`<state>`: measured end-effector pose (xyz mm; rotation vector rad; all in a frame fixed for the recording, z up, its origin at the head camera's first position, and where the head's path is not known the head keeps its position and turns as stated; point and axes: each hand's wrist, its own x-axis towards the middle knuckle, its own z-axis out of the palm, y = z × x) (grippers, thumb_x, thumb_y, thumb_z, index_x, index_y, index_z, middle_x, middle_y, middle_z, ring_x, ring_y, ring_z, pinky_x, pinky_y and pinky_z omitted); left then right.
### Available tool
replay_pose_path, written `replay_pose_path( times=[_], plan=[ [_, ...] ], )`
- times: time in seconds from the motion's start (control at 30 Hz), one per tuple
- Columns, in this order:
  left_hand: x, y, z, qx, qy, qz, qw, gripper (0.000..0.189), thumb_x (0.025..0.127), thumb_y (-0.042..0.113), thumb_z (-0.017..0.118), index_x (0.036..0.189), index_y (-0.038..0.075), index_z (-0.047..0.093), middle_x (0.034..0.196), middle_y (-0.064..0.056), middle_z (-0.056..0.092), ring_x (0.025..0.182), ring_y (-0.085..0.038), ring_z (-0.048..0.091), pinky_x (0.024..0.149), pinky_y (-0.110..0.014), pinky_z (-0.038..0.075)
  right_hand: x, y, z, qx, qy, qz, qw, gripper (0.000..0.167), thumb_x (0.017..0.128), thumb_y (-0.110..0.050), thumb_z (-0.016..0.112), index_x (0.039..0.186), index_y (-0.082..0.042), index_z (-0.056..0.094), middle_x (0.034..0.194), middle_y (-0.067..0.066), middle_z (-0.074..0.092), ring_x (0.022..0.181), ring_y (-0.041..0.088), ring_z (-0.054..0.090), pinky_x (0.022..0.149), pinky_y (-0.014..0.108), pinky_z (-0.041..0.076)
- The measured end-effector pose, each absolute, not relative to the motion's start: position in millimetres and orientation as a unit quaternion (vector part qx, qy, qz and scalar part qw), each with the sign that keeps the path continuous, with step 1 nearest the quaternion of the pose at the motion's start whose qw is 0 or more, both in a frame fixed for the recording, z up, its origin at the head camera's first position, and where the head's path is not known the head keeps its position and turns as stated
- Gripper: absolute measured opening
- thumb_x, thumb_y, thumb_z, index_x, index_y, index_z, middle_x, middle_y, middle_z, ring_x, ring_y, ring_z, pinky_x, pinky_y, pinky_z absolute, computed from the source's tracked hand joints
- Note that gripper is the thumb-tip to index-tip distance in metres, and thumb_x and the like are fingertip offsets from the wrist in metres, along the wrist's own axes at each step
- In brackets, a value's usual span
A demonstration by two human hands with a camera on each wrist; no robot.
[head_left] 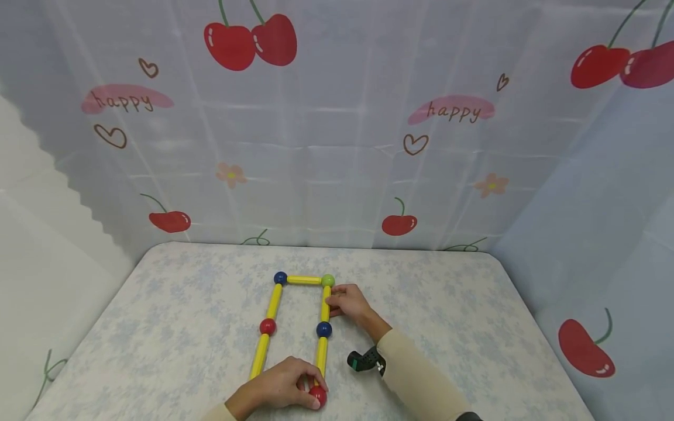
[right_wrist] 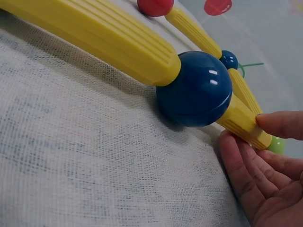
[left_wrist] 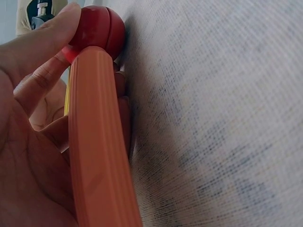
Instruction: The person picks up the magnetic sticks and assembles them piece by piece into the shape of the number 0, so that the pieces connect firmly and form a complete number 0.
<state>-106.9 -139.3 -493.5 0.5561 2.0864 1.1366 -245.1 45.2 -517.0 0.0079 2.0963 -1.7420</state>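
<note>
On the table lies a frame of yellow sticks and coloured balls. My left hand (head_left: 284, 383) pinches the near-right red ball (head_left: 319, 396) between thumb and fingers. In the left wrist view, an orange ribbed stick (left_wrist: 99, 142) runs from that ball along the palm; the hand hides it in the head view. My right hand (head_left: 350, 303) holds the far-right yellow stick (right_wrist: 244, 123) between thumb and fingers. This stick joins the green ball (head_left: 328, 280) and a blue ball (head_left: 323, 330). Another yellow stick (head_left: 322, 354) links this blue ball to the red ball.
At the far left corner a blue ball (head_left: 281, 278) meets a yellow cross stick (head_left: 304, 280). Another red ball (head_left: 268, 326) sits midway down the left side. Behind the patterned table cover (head_left: 453, 304) hangs a cherry-print curtain (head_left: 316, 128).
</note>
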Motion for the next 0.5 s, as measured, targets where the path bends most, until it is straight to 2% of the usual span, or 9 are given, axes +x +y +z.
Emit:
replay_pose_path(
  times=[0.23,0.5],
  plan=[
    [-107.1,-140.3,-493.8,0.226,0.804,0.436,0.335,0.013,0.086,0.021,0.074,0.099,0.020,0.071,0.077,0.008,0.058,0.066,-0.004,0.049,0.060,-0.019,0.039,-241.7,39.5,-516.1,0.004,0.785,-0.597,0.164,0.035,0.082,-0.010,0.075,0.109,0.008,0.063,0.082,0.011,0.070,0.065,0.015,0.067,0.060,0.031,0.056],
    [-105.3,-141.8,-496.7,0.238,0.813,0.427,0.318,0.020,0.087,0.023,0.073,0.107,0.020,0.071,0.080,0.010,0.057,0.069,-0.003,0.049,0.063,-0.019,0.040,-241.6,36.7,-518.6,0.011,0.803,-0.578,0.143,0.033,0.080,-0.010,0.077,0.107,0.006,0.065,0.077,0.008,0.069,0.059,0.012,0.064,0.056,0.029,0.055]
  ],
)
